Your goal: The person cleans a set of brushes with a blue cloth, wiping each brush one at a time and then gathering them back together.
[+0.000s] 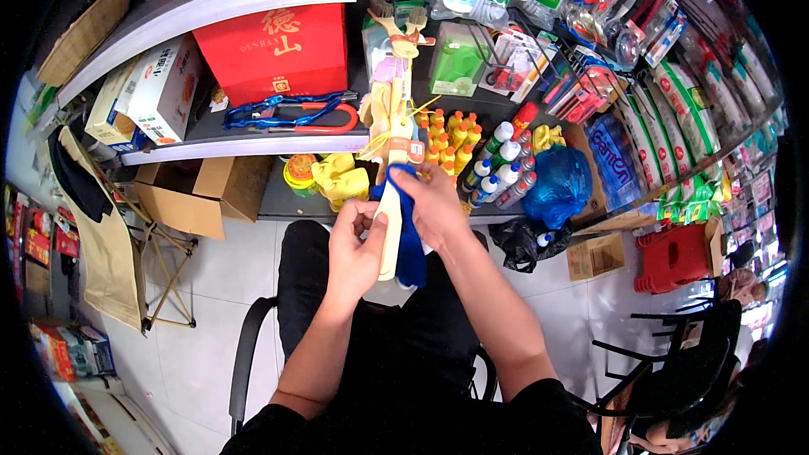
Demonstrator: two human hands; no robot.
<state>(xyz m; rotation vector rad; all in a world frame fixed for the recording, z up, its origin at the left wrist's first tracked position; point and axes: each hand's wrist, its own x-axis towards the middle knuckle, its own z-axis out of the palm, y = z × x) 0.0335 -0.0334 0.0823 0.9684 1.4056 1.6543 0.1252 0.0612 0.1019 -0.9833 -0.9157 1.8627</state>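
A bundle of wooden-handled paint brushes [393,118] stands upright in front of me, tied with yellow string, bristles at the top. My left hand [354,244] grips the lower ends of the handles. My right hand [434,202] presses a blue cloth [410,244] against the handles from the right. The cloth hangs down past my left hand over my lap. I sit in a black chair [244,354].
Shelves hold a red box [274,50], white cartons [160,88], a blue and red lock [291,114], yellow items [337,177], glue bottles [497,168] and a blue bag [560,185]. An open cardboard box [198,194] stands left. A red stool [674,257] and black chair [674,371] stand right.
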